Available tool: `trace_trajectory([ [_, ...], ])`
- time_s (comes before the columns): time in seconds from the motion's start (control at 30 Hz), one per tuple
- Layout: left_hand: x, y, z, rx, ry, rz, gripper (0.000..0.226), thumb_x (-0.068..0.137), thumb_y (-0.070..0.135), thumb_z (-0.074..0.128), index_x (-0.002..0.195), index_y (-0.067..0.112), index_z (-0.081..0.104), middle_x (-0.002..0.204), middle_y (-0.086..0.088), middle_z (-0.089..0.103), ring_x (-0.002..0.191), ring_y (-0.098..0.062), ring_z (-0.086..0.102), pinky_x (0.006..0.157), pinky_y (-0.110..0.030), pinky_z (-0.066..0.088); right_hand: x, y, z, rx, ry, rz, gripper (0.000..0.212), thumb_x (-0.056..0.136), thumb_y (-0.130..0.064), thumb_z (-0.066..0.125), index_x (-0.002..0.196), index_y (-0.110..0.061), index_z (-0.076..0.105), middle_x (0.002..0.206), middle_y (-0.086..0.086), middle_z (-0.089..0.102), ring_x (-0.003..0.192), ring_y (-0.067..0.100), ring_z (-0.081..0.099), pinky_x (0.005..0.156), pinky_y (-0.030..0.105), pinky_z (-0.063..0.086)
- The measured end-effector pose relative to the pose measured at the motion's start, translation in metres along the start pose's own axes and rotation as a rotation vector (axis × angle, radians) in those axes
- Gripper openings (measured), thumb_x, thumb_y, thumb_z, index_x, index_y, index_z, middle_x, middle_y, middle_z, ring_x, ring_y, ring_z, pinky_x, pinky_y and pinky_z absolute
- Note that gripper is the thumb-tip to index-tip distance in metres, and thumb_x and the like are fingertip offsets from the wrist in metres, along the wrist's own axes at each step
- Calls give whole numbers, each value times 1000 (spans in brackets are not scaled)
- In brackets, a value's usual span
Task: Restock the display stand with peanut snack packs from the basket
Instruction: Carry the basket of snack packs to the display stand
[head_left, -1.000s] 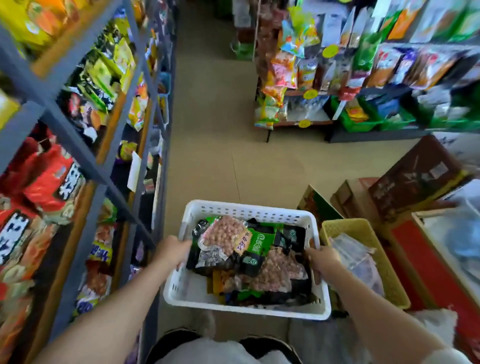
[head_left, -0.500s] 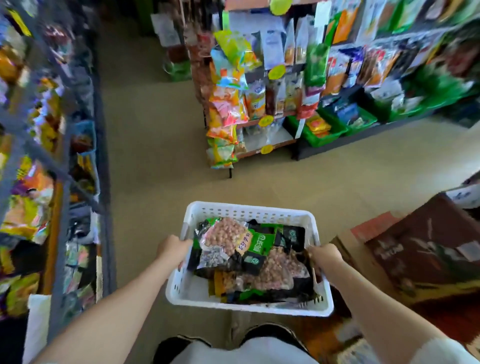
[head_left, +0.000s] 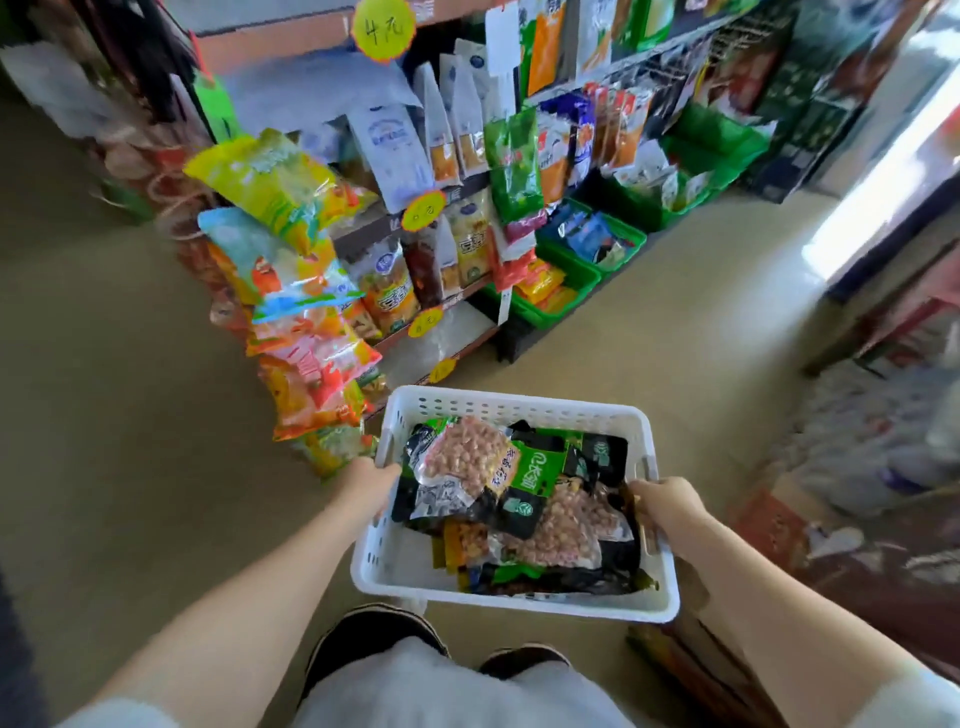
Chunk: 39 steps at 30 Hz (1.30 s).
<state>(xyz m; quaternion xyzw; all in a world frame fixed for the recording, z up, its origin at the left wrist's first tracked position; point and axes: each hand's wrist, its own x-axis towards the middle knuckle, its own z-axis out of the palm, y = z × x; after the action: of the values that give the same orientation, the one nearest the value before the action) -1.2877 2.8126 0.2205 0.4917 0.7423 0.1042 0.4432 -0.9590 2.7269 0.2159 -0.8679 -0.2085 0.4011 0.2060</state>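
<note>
Both hands carry the basket of peanut packs: left hand fingers grip its left rim, right hand fingers its right rim, stand just ahead.

Low in the frame a white basket sits held between both hands: the left hand grips its left rim, the right hand grips the right rim. Inside lies a loose heap of peanut packs, clear windows showing pink nuts, green and black labels, piled toward the basket's right. Straight above, centre frame, is the display stand, its bottom shelf showing bare board, round yellow price tags along its edges. Orange and yellow snack bags hang down its left side. Green bins line the floor at right. Two dark shoes show at the bottom edge.
</note>
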Motion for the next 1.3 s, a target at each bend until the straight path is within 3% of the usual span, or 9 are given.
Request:
trace_trajectory([
  [0.2,120,137,-11,187,-97,118,38,89,21,49,54,8,45,41,-7,45,35,-22,43,44,-25,39,61,-79,-17,135,142,121,24,85,-24,60,72,-4,59,63,13,56,49,22,48,49,27,35],
  [0.33,178,227,18,225,-155,185,31,90,17,48,61,6,46,46,-6,44,36,-21,42,36,-23,36,123,-114,-48,193,227,151,23,86,-24,58,73,-5,55,65,14,53,49,21,46,47,26,33],
  [0.6,273,377,114,329,-201,238,32,91,27,47,68,5,47,55,-12,53,44,-26,49,50,-28,40,265,-172,-131,292,231,263,30,89,-31,58,81,-3,57,62,10,52,60,26,52,62,34,43],
  [0.77,314,464,170,356,-238,251,24,91,21,47,75,5,52,58,-10,51,43,-22,48,41,-24,35,346,-196,-181,242,281,264,28,91,-31,53,79,-6,57,59,7,53,56,24,52,56,30,44],
  [0.9,353,501,222,356,-298,201,16,89,17,47,83,5,55,60,-9,49,48,-24,49,45,-25,40,404,-201,-196,196,300,314,33,93,-27,49,63,-13,47,59,8,51,52,26,51,46,29,39],
  [1.07,430,532,310,424,-327,112,19,90,19,49,91,2,57,64,-10,52,51,-25,54,50,-30,45,508,-185,-201,146,291,391,33,92,-26,46,61,-17,42,61,7,50,60,28,52,50,30,39],
  [1.17,485,525,378,492,-341,83,19,88,20,50,83,3,57,62,-9,55,46,-22,54,48,-27,43,584,-157,-183,138,269,463,28,92,-27,46,67,-15,44,67,10,54,65,30,54,56,32,41],
  [1.3,555,485,472,525,-346,25,20,87,22,49,76,5,52,74,-20,61,58,-28,55,53,-31,39,683,-99,-139,117,221,522,17,94,-22,44,84,-9,51,78,11,56,66,27,52,50,30,36],
])
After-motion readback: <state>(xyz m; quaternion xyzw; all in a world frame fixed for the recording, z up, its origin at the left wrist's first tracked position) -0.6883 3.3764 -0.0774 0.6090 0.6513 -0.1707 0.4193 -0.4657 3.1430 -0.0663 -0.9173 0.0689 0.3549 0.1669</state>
